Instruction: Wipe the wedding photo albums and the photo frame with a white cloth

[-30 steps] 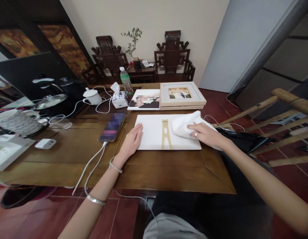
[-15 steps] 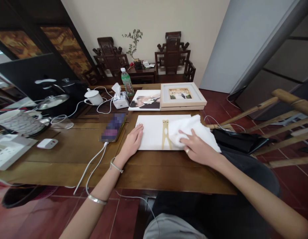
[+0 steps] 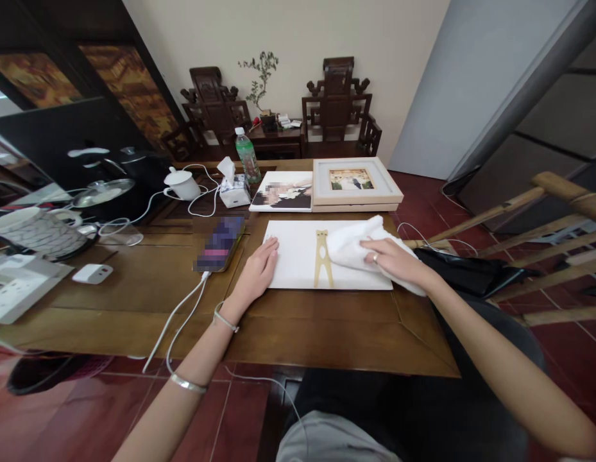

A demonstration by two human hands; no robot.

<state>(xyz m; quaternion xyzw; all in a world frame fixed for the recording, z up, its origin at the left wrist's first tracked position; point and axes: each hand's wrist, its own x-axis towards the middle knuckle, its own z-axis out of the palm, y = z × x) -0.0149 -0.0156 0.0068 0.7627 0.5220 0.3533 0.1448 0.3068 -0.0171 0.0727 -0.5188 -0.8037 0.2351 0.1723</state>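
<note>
A white panel [image 3: 294, 256], with a tan cat-like shape [image 3: 322, 260] on its face, lies flat on the wooden table. My left hand [image 3: 257, 268] rests flat along the panel's left edge, fingers stretched out. On the panel's right side, my right hand [image 3: 396, 258] grips a bunched white cloth [image 3: 350, 245]; part of the cloth hangs past the panel's right edge. The cloth hides the panel's upper right area.
Behind the panel are a photo print [image 3: 284, 192] and a framed photo [image 3: 358, 183]. To the left lie a charging phone [image 3: 221, 244], a tissue box [image 3: 235, 191], a bottle [image 3: 248, 157] and a lidded cup [image 3: 182, 185]. A wooden chair [image 3: 562, 192] stands at right.
My right hand has moved right and slightly up across the panel, drawing the cloth into a tighter bunch. The lower right corner of the panel is now uncovered. My left hand stays put.
</note>
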